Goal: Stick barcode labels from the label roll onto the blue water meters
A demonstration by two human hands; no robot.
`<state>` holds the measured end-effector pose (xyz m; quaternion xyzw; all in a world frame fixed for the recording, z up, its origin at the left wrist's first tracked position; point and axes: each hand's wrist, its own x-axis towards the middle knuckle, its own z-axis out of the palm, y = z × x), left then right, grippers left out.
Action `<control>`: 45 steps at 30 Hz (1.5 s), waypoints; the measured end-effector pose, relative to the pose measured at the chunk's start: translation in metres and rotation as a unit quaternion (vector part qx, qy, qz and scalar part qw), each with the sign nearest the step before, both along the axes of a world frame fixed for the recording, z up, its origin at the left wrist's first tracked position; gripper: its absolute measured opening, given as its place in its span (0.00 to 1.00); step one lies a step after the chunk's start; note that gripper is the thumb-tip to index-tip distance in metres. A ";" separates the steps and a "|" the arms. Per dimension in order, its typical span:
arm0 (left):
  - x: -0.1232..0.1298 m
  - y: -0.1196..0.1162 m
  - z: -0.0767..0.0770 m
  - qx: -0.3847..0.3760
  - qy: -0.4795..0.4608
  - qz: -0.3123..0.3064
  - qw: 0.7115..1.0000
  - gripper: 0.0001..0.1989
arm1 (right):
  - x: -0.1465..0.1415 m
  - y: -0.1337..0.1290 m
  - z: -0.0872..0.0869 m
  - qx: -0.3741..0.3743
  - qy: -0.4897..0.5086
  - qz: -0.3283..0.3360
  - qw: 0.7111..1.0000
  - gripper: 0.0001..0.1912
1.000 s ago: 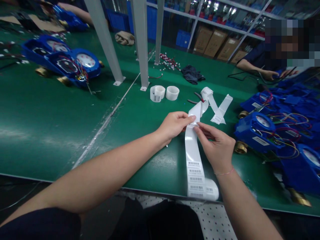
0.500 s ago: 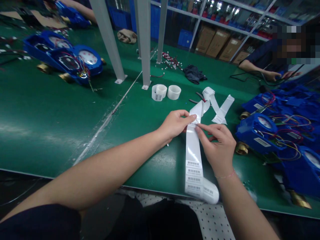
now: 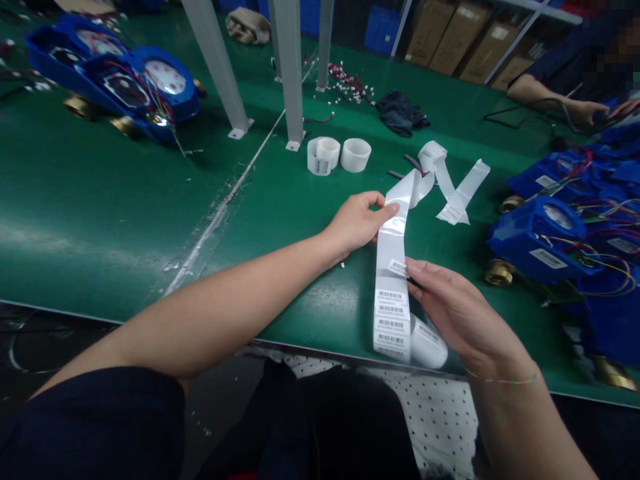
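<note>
Two hands work one long white strip of barcode labels that runs from a loose curl near the middle of the green tabletop down to a small roll at its near edge. The left hand pinches the upper, bare part of the strip between thumb and forefinger, fingers closed on it. The right hand lies lower, fingers nearly straight, with a single small barcode label at its fingertips, lifted at an angle from the backing. This looks like the peeling step; the next move would call for freeing that label cleanly without creasing it. Whether the label is gripped or merely stuck to a fingertip I cannot tell. The blue water meters with coloured wires to the right are partly cut off, and the barcode print is too small to read.
</note>
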<state>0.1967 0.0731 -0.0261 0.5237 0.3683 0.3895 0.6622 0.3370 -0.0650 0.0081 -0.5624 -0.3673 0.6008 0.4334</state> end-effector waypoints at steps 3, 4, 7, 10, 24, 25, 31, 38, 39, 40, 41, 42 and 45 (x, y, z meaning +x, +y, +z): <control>0.000 -0.001 -0.003 0.036 0.018 -0.008 0.999 0.13 | -0.005 -0.006 0.003 -0.028 -0.021 -0.011 0.999 0.14; 0.000 -0.001 -0.003 0.045 0.022 -0.008 0.999 0.13 | -0.006 -0.007 0.004 -0.035 -0.026 -0.014 0.999 0.14; -0.001 0.000 -0.003 0.057 0.030 -0.003 0.998 0.13 | -0.008 -0.009 0.005 -0.042 -0.033 -0.032 0.998 0.14; -0.001 0.002 -0.004 0.082 0.054 -0.001 0.995 0.13 | -0.009 -0.011 0.005 -0.044 -0.043 -0.041 0.997 0.13; -0.001 0.006 -0.008 0.176 0.104 0.018 0.979 0.12 | -0.009 -0.014 0.002 -0.061 -0.037 -0.046 0.996 0.15; -0.001 0.006 -0.008 0.176 0.105 0.019 0.979 0.12 | -0.009 -0.014 0.001 -0.060 -0.035 -0.048 0.996 0.14; -0.001 0.007 -0.007 0.174 0.102 0.022 0.979 0.13 | -0.010 -0.015 -0.001 -0.046 -0.034 -0.058 0.997 0.14; 0.000 0.004 -0.007 0.125 0.068 0.002 0.990 0.12 | -0.013 -0.016 -0.001 -0.021 -0.012 -0.059 0.998 0.13; 0.000 0.003 -0.007 0.119 0.064 -0.001 0.991 0.12 | -0.013 -0.016 -0.002 -0.021 -0.005 -0.060 0.998 0.14; 0.000 0.003 -0.007 0.117 0.061 -0.002 0.991 0.12 | -0.012 -0.016 -0.002 -0.022 0.001 -0.060 0.998 0.14; 0.000 0.002 -0.007 0.118 0.058 -0.002 0.991 0.12 | -0.012 -0.016 -0.003 -0.022 0.006 -0.060 0.998 0.14; 0.000 0.002 -0.006 0.119 0.055 -0.003 0.991 0.12 | -0.012 -0.017 -0.003 -0.020 0.009 -0.059 0.998 0.14; 0.000 0.001 -0.004 0.119 0.052 -0.001 0.992 0.13 | -0.011 -0.017 -0.004 -0.006 0.006 -0.060 0.998 0.14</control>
